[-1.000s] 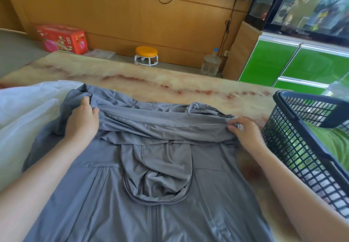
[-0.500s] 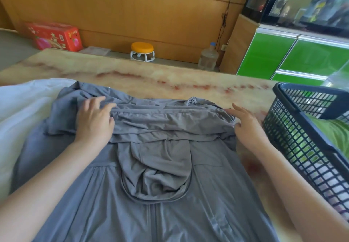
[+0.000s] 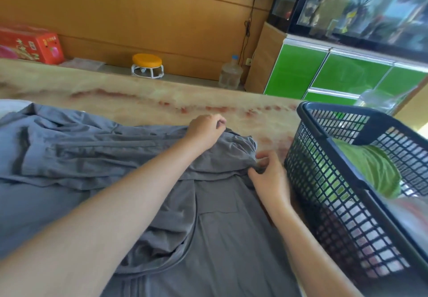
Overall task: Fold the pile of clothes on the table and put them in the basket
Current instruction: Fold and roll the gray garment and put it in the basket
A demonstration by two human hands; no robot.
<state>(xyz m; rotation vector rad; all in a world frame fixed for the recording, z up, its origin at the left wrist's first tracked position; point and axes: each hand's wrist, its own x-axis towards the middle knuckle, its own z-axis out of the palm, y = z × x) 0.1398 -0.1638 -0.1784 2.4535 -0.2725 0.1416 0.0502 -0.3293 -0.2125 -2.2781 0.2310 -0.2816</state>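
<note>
Wood panels line the wall behind my counter, which looks like pale stone with red streaks. I see the dark basket standing on it, with a green cloth lying inside. Left of the basket, the grey jacket lies spread on the counter. My right hand is just beside the basket wall and pinches a jacket fold. My left hand, a bit farther from the basket, curls its fingers over the jacket's far edge.
</note>
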